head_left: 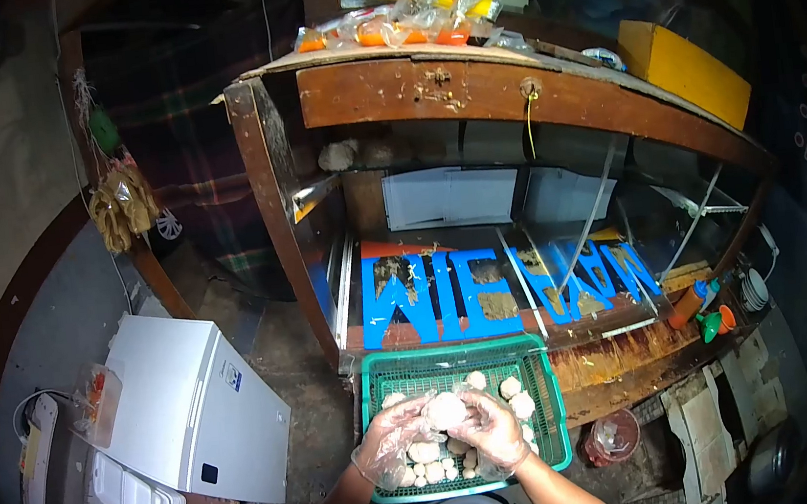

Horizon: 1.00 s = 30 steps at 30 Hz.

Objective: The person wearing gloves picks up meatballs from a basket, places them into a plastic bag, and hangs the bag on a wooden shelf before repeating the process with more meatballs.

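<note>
A large pale meatball (445, 411) is held up between my two hands, above a green plastic basket (551, 384). My left hand (393, 434), in a clear plastic glove, closes on the ball's left side. From the right, my right hand (489, 426) grips the same ball and wears a similar clear glove. Beneath and around the hands, more pale meatballs (521, 404) of large and small sizes lie on the mesh floor of the basket. Some of them are hidden behind my hands.
Beyond the basket stands a wooden food cart (426, 87) with blue lettering, bagged goods (418, 14) and a yellow box (684, 70) on top. A white chest freezer (183, 403) is at left, with foam boxes (139, 491) nearby. A reddish bucket (612, 439) stands right.
</note>
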### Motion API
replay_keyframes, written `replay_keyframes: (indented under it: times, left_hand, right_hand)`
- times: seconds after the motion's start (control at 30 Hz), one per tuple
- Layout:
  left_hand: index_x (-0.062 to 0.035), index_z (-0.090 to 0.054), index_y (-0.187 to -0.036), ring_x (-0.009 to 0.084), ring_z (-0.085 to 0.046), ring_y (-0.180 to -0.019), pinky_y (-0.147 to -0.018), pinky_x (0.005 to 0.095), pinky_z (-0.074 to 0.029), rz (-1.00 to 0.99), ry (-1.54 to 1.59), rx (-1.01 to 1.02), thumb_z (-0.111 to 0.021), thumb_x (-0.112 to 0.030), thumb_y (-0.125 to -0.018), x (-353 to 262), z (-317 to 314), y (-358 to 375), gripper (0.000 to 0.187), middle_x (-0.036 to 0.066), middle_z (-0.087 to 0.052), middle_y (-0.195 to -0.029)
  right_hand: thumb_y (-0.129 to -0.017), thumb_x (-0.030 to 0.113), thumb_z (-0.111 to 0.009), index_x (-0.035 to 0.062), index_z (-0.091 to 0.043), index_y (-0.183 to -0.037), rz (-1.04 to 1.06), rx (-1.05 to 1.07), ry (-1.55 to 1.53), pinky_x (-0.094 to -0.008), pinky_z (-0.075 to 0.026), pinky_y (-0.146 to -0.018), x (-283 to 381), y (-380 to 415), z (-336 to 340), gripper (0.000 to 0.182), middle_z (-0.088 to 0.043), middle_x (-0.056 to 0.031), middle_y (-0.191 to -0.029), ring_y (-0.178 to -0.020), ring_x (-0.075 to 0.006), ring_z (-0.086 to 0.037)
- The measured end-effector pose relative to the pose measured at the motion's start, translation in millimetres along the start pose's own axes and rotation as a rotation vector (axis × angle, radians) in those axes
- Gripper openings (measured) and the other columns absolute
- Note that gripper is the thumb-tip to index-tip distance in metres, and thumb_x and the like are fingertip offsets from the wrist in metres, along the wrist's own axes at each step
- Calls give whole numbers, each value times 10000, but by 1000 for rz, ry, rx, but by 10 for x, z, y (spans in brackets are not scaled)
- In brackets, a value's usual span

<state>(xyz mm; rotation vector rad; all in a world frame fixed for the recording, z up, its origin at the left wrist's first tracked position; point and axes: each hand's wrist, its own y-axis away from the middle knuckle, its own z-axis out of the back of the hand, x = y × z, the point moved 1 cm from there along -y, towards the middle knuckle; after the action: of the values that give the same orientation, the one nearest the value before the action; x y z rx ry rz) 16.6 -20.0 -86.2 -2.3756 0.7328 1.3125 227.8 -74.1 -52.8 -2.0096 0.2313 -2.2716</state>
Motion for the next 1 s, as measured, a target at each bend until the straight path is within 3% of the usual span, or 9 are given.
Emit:
replay_keyframes:
  times: [0.07, 0.27, 0.4, 0.6, 0.63, 0.73, 0.8, 0.93, 1.0]
  left_hand:
    - [68, -485, -1384, 138, -610, -1048, -887, 273, -501, 62, 90, 4, -576, -27, -968, -29, -15, -25, 436, 106, -618, -1255]
    - [115, -457, -1386, 167, -629, -1052, -943, 287, -496, -39, -143, 9, -587, 13, -922, -372, -327, 2, 492, 137, -636, -1222]
    - [104, -542, -1322, 180, -623, -1099, -960, 284, -498, 8, -181, -76, -603, 3, -922, -487, -384, -55, 418, 137, -628, -1264]
    - [60, -594, -1292, 157, -610, -1124, -943, 286, -513, -104, -351, -106, -661, -16, -910, -504, -318, -302, 395, 121, -631, -1275]
    - [56, -609, -1274, 156, -609, -1122, -944, 288, -515, -226, -391, -84, -665, -10, -907, -475, -296, -373, 377, 120, -635, -1275]
    - [49, -628, -1251, 169, -612, -1122, -951, 297, -515, -314, -403, -99, -672, -5, -898, -516, -321, -536, 360, 123, -639, -1272]
    - [44, -642, -1235, 185, -620, -1111, -955, 306, -515, -418, -471, -85, -673, -1, -892, -515, -237, -711, 348, 125, -645, -1263]
    - [43, -641, -1232, 177, -632, -1063, -920, 299, -526, -465, -419, -119, -676, 16, -881, -626, -204, -933, 354, 120, -659, -1231]
    - [36, -614, -1272, 173, -640, -1033, -892, 294, -533, -356, -237, -71, -677, 30, -879, -814, -248, -1043, 399, 120, -661, -1209]
  right_hand:
    - [-758, 81, -840, -49, -573, -1268, 10, 20, 11, -307, -539, -863, -163, 15, 44, 590, -654, -139, -1144, -998, -184, -651]
    - [-791, 31, -802, -47, -540, -1307, -27, 67, -59, -317, -538, -893, 30, -17, 55, 584, -648, -136, -1181, -1058, -181, -639]
    - [-786, 6, -795, -13, -540, -1321, -42, 96, -351, -339, -523, -941, -139, -105, 65, 593, -632, -131, -1225, -1121, -195, -615]
    - [-783, 36, -811, 15, -559, -1308, 124, 54, -71, -321, -510, -952, 120, -322, 196, 583, -647, -109, -1210, -1125, -183, -612]
    - [-780, 41, -816, 10, -560, -1300, 157, 67, -103, -322, -511, -952, 114, -388, 220, 580, -647, -109, -1209, -1123, -182, -613]
    - [-790, 13, -802, -8, -544, -1294, 243, 73, -118, -317, -524, -938, 164, -577, 248, 566, -638, -109, -1207, -1105, -182, -621]
    - [-804, -33, -771, -16, -521, -1306, 226, 120, -310, -309, -536, -920, 278, -674, 252, 561, -629, -113, -1206, -1083, -179, -630]
    - [-811, -51, -753, -11, -513, -1318, 300, 130, -260, -293, -555, -882, 314, -1007, 278, 562, -625, -103, -1200, -1042, -162, -636]
    - [-823, -35, -749, 1, -517, -1318, 359, 122, -146, -286, -564, -862, 218, -1234, 322, 547, -626, -94, -1193, -1031, -153, -629]
